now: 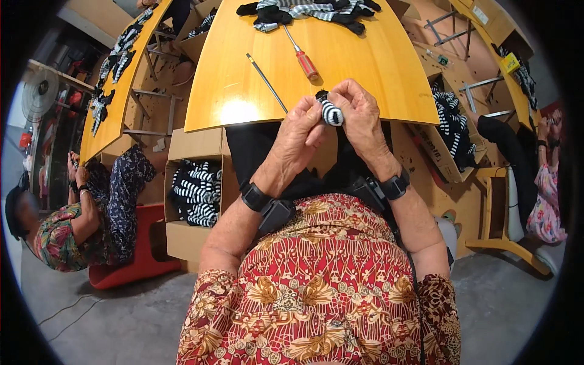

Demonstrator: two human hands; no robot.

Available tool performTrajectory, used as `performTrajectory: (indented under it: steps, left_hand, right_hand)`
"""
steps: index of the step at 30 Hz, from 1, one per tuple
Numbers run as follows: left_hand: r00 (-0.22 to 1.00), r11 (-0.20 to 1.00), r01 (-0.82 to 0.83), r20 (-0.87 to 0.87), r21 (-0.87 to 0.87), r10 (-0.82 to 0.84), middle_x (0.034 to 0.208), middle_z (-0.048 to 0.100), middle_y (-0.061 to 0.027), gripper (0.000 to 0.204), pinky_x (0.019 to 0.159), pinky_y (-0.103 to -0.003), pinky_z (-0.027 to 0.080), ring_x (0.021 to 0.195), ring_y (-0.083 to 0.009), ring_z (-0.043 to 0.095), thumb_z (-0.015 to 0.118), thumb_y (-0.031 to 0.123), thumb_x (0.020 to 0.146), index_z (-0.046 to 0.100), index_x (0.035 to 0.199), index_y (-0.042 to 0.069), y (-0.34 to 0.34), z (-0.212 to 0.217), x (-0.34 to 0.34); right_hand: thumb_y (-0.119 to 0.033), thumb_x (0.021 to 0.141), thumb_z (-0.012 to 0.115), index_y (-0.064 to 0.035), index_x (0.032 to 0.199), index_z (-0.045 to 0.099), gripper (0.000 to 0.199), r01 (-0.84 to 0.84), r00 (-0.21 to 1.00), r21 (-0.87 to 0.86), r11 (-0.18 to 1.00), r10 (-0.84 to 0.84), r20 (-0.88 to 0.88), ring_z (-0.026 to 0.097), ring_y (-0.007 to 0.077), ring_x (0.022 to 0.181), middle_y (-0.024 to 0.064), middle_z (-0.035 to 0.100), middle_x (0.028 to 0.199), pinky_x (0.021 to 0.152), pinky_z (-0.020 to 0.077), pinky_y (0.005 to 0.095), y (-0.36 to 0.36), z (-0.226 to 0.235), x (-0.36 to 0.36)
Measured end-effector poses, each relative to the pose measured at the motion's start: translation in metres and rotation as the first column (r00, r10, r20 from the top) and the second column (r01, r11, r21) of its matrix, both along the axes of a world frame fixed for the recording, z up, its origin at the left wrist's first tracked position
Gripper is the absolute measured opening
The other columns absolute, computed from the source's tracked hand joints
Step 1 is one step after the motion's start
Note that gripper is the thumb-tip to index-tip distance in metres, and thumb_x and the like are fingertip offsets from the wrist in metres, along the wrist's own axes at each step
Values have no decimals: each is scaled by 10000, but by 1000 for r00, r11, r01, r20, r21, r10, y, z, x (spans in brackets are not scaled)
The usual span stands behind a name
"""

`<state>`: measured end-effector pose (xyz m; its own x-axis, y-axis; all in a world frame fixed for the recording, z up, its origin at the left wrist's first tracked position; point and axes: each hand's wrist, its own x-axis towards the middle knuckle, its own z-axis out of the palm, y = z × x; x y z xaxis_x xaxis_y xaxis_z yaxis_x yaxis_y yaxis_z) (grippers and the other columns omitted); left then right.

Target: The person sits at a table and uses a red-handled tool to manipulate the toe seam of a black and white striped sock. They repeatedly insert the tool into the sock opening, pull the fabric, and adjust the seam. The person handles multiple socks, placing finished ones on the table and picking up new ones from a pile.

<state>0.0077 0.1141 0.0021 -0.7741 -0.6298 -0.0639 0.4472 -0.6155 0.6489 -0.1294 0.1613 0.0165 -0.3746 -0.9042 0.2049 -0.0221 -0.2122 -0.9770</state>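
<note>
Both my hands pinch a small black-and-white striped knit piece with a black end, just over the near edge of the yellow table. My left hand is closed on its left side, thumb and fingertips together. Fingers of my right hand are bent around the right side. Whether it is a sock or a glove, I cannot make out. Beyond my hands lies a screwdriver with a red handle, its shaft pointing away. A thin dark rod with a yellow-tipped end rests to its left.
Striped knit pieces are heaped at the table's far end. Cardboard boxes of similar pieces stand left and right of me. One person sits at the left table, another at the right.
</note>
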Motion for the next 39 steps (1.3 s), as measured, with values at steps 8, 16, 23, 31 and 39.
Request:
performTrajectory:
  steps: [8, 16, 23, 31, 39]
  left_hand:
    - [993, 960, 36, 114, -279, -4, 724, 498, 83, 565, 414, -141, 250, 460, 8, 326, 648, 235, 920, 414, 1419, 112, 12, 24, 12]
    - [989, 983, 137, -46, -126, -143, 978, 625, 7, 501, 442, -135, 311, 483, -2, 373, 610, 172, 941, 449, 1412, 115, 10, 26, 14]
    - [971, 988, 105, -227, 114, -77, 1081, 618, -17, 509, 519, -168, 375, 520, -12, 405, 574, 161, 959, 381, 1429, 127, -3, 18, 14]
    - [976, 975, 128, -196, 183, -91, 957, 609, -22, 512, 542, -190, 436, 562, -42, 478, 608, 101, 933, 394, 1398, 104, 1, 18, 15]
    - [996, 995, -69, 54, -67, 73, 843, 577, 8, 548, 574, -163, 465, 650, -44, 546, 671, 109, 895, 412, 1374, 47, 1, 22, 19]
  right_hand:
    - [-37, 904, 579, -31, 875, 564, 33, -112, 957, -69, 991, 126, 260, 514, 22, 711, -45, 548, 775, 620, 440, 190, -1, 0, 10]
    - [-4, 877, 526, -50, 949, 601, 113, -201, 933, -87, 976, 217, 286, 516, 19, 736, -49, 571, 823, 618, 431, 180, 12, 10, 12]
    - [-74, 831, 688, -88, 1202, 605, 380, -191, 980, -77, 979, 194, 38, 534, 52, 804, -15, 590, 946, 751, 459, 196, 29, 30, -4]
    - [-72, 836, 709, -35, 1003, 699, 172, -91, 993, -17, 996, 89, -77, 519, 39, 628, -12, 619, 798, 546, 427, 175, 27, 37, -15]
    - [-77, 864, 693, 15, 1008, 676, 172, 118, 991, -77, 990, -112, 79, 545, 37, 598, 15, 626, 762, 507, 460, 166, 24, 33, -13]
